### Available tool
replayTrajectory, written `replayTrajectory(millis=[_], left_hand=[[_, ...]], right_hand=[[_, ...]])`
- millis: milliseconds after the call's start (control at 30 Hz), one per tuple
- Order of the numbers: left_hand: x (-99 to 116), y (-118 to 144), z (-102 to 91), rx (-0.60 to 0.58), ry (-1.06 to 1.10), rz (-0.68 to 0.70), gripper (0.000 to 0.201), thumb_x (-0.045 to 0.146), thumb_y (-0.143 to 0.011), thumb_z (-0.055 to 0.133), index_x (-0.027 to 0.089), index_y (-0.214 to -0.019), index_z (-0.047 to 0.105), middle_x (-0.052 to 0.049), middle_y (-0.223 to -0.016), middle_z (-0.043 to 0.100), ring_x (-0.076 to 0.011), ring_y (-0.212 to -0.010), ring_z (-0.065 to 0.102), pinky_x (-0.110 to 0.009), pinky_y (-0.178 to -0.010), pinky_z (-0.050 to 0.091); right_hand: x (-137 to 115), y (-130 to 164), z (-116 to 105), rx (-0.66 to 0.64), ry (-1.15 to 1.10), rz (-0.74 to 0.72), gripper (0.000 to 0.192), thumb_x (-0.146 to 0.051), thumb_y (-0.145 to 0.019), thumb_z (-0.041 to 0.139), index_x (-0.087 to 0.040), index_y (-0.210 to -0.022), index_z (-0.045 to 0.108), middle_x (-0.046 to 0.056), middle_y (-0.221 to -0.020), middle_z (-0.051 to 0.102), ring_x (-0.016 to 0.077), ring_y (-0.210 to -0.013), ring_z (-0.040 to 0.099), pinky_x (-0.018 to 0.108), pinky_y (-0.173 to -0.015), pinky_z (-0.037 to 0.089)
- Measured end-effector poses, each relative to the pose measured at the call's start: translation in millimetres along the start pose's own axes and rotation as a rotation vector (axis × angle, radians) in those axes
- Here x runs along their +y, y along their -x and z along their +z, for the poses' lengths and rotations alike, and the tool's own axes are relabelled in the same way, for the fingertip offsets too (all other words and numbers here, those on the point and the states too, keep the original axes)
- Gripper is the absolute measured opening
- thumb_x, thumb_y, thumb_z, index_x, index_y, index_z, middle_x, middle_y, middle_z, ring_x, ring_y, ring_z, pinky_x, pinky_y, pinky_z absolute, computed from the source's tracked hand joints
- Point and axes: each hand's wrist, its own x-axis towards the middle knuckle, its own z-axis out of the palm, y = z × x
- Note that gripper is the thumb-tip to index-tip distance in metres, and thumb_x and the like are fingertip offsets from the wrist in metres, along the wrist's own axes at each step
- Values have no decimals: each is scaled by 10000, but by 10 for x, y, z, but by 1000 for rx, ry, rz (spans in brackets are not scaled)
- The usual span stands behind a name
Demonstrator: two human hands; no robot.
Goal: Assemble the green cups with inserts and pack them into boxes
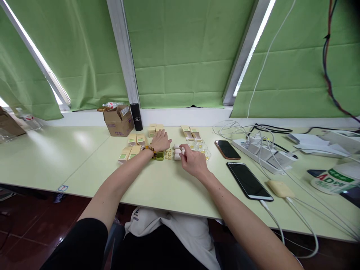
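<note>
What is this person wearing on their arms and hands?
Both forearms are bare. The left hand has a bracelet of brown and amber beads at the wrist, and a black short sleeve covers the upper arm. The right hand wears nothing visible: no glove, ring or watch.

We see a pale green table (174, 187) under green blinds (180, 52) with white frames (122, 48). Our left hand (161, 141) wears a brown and amber bead bracelet (150, 149) and rests among cream boxes (130, 152) with green label patches. By it sits a yellow-green tray (159, 156). Our right hand (192, 161) touches small white pieces (177, 154). A brown carton (119, 120) stands beside a black cylinder (136, 116). Two phones show black screens, one (227, 149) edged in copper, the other (249, 180) in black. The power strip (263, 154) and cables (298, 210) are white, and the charger (280, 188) is pale yellow. Our sleeve (81, 243) is black.
</note>
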Motion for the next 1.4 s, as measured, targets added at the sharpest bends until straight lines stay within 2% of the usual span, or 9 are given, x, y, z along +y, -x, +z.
replayTrajectory(millis=[133, 200, 267, 400, 533, 667, 933, 1100, 1400], left_hand=[[200, 472, -84, 169, 103, 211, 595, 404, -1066, 406, 87, -1564, 481, -209, -1603, 538, -345, -1513, 483, -478, -1225, 403], [277, 748, -128, 213, 140, 260, 493, 397, -1060, 444, 177, -1475, 597, -151, -1352, 730, -309, -1287, 662, -431, -1053, 515], [300, 973, -172, 218, 145, 261, 414, 363, -1073, 422, 244, -1368, 688, -101, -1092, 801, -276, -1030, 740, -413, -923, 531], [128, 1134, -225, 255, 98, 241, 323, 271, -1040, 467, 203, -1072, 781, -97, -889, 783, -259, -849, 714, -418, -862, 493], [-214, 1032, -164, 364, 95, 125, 229, 192, -974, 543, 176, -998, 770, -109, -900, 769, -283, -948, 681, -435, -873, 470], [-416, 959, -63, 352, 135, 123, 144, 149, -904, 631, 171, -974, 755, -112, -885, 757, -317, -1030, 627, -468, -899, 466], [-291, 1061, -71, 242, 95, 284, 116, 242, -877, 669, 194, -904, 771, -140, -932, 756, -342, -1066, 586, -501, -919, 447], [-200, 1109, -29, 128, 61, 266, 192, 243, -896, 621, 193, -780, 765, -167, -787, 682, -359, -1034, 591, -529, -951, 424], [-103, 1173, -96, 220, 4, 385, 254, 97, -869, 537, 196, -701, 699, -144, -687, 631, -299, -835, 564, -480, -816, 395]], right_hand=[[-8, 8, 5, 10, -2, -22, 302, -273, -1013, 506, -250, -1285, 633, 36, -975, 832, 248, -809, 746, 320, -628, 263], [-18, 12, 12, -5, 13, -29, 253, -273, -1012, 500, -242, -1189, 678, 43, -976, 831, 244, -818, 745, 321, -625, 258], [-32, 18, 25, -31, 29, -40, 226, -263, -1004, 503, -235, -1097, 707, 45, -961, 828, 238, -813, 739, 322, -621, 253], [-61, 39, 60, -91, 35, -79, 218, -220, -967, 532, -237, -1034, 738, 38, -952, 827, 222, -814, 730, 319, -619, 259], [-79, 62, 89, -157, 36, -105, 234, -208, -961, 543, -240, -1006, 770, 48, -963, 828, 217, -841, 728, 313, -630, 283], [-80, 74, 116, -185, 50, -122, 234, -207, -956, 559, -238, -992, 788, 53, -965, 835, 225, -844, 732, 313, -634, 295], [-107, 99, 141, -211, 20, -157, 233, -211, -958, 578, -246, -994, 805, 58, -973, 835, 234, -854, 734, 308, -659, 367], [-127, 114, 147, -221, 17, -170, 206, -234, -959, 596, -246, -977, 801, 53, -951, 834, 226, -824, 729, 308, -648, 353], [-110, 88, 135, -202, 24, -139, 218, -222, -948, 581, -249, -988, 794, 52, -941, 826, 223, -824, 718, 303, -633, 317]])
